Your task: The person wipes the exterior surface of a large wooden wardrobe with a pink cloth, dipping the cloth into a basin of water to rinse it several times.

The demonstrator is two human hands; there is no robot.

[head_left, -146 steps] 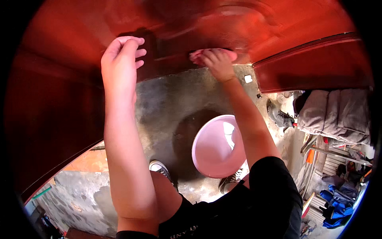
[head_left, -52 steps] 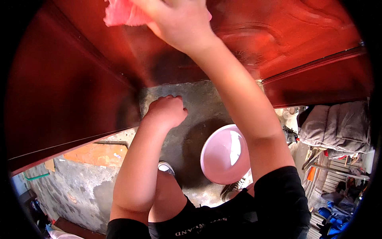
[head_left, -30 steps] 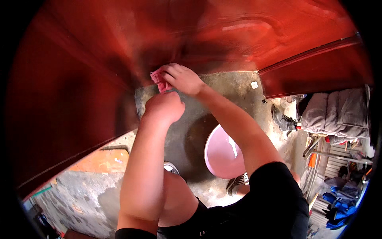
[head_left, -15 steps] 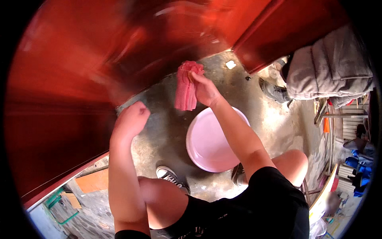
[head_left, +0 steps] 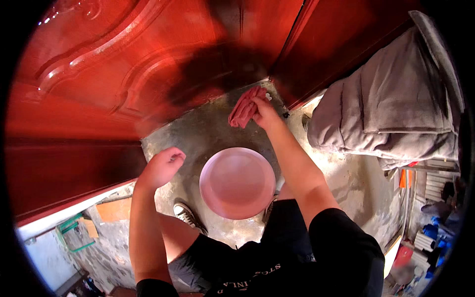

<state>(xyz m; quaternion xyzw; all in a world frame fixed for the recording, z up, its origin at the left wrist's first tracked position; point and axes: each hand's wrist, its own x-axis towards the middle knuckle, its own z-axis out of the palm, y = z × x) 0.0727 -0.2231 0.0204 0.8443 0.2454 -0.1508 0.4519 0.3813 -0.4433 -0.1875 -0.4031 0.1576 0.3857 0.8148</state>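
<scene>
A crumpled pink-red cloth point(head_left: 243, 109) hangs from my right hand point(head_left: 264, 113), pinched between thumb and fingers, in front of the glossy red panelled door point(head_left: 148, 84). My left hand point(head_left: 167, 165) is held in the air at the left with its fingers curled in; nothing shows in them. Below and between the hands, a round pink basin point(head_left: 237, 183) stands on the concrete floor. No water can be made out in it for certain. The cloth is above the floor, apart from the basin.
A thick grey-brown quilted cover point(head_left: 391, 99) hangs at the right. My shoe point(head_left: 188, 217) is beside the basin at the left. An orange-brown board point(head_left: 115, 210) and a green metal frame point(head_left: 76, 232) lie at the lower left. Assorted items, some blue, crowd the far right.
My right hand has moved slightly right with the cloth, which is now bunched and tilted instead of hanging straight. The view has shifted, so basin and quilted cover appear further left.
</scene>
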